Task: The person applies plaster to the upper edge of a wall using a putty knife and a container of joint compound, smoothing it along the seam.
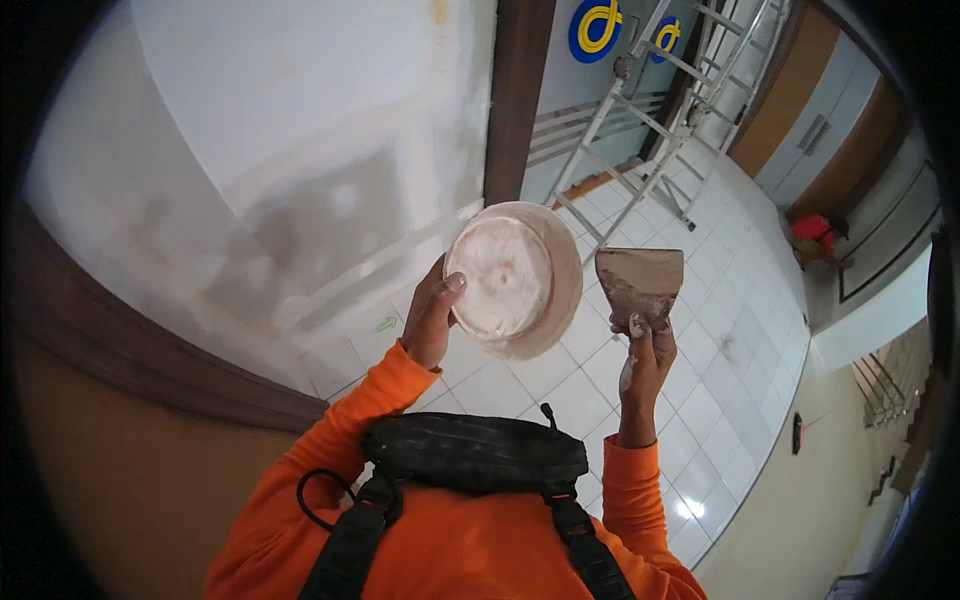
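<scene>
My left hand (434,312) grips a round white tub (505,275) by its left side, thumb lying over the near face. Pale, chalky residue coats the tub, with faint pinkish marks on its round face. To its right, my right hand (645,365) is closed around the lower end of a wide putty knife (640,280), its broad edge pointing away from me. Brownish-grey smears cover the putty knife, and whitish residue sticks to my fingers. The tub and the putty knife are apart, both held above the tiled floor.
A patchy wall (330,220) with grey damp-looking areas stands at the left, beside a dark door frame (518,100). An aluminium ladder (630,130) stands by a glass door. White floor tiles (700,370) spread right. Someone in red (818,235) crouches at the far right.
</scene>
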